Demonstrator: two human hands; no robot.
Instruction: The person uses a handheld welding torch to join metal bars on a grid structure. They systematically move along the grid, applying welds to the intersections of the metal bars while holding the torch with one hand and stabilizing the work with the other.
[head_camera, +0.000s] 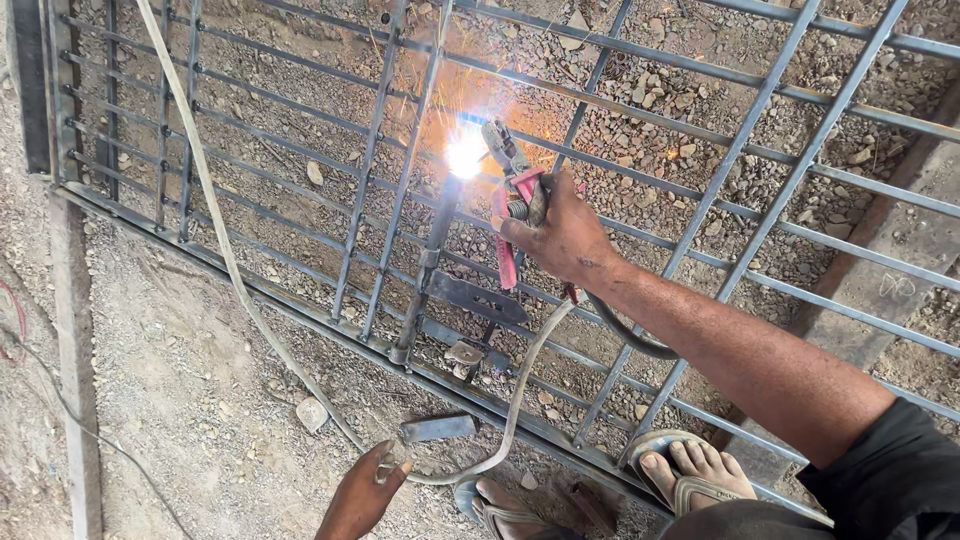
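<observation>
A grey steel bar grille (700, 200) lies flat on gravel. The right hand (562, 238), fist tight around a red-handled welding electrode holder (515, 195), aims up-left at the bright arc (466, 155) (nearest hand). The left hand (362, 495), fingers spread, rests well below, touching a pale cable (520, 385).

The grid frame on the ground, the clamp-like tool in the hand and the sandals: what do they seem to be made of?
The grid frame looks like bare steel bar: dull grey, straight, with a bright arc sparking on it. The clamp-like tool in the right hand seems to be metal jaws with reddish, probably plastic, handle covers. The sandals look like worn rubber or plastic, though dust leaves that open.
</observation>
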